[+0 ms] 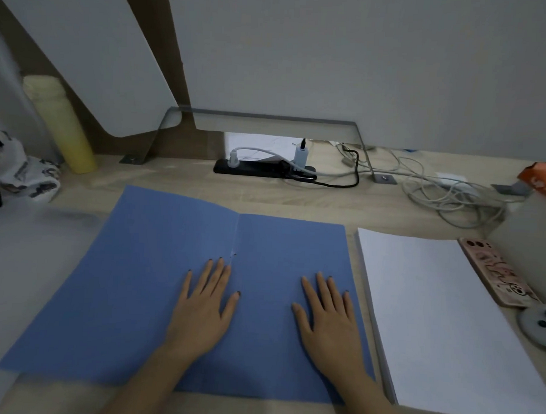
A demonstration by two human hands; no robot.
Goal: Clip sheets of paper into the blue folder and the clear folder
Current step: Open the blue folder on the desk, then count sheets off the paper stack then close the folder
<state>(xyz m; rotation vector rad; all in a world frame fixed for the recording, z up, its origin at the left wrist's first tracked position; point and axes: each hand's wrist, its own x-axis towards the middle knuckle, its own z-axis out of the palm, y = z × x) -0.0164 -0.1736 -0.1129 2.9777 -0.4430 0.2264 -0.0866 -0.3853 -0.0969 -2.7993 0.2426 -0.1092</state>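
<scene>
Two grips lie flat, palms down, fingers straight and spread, grasping nothing. The left grip [204,306] presses on the left leaf of the open blue paper folder [123,294], fingertips just beside its centre crease. The right grip [326,317] presses on the right leaf. That folder is spread wide on the near middle of the pale wood-grain counter [173,184].

Just right of it sits a thick stack of white paper sheets [441,321]. Beyond the stack's right edge lies a phone in a pink patterned case [497,273], and near that a grey round object with dark spots [540,324].

Left of the folder lies a frosted translucent sheet [37,276], overlapped by the blue leaf's near corner. Whether it is the clear folder I cannot tell.

Farther off are a black power strip [263,169], a tangle of grey cables [445,194] and a yellow cylindrical bottle [61,125] at the far left.
</scene>
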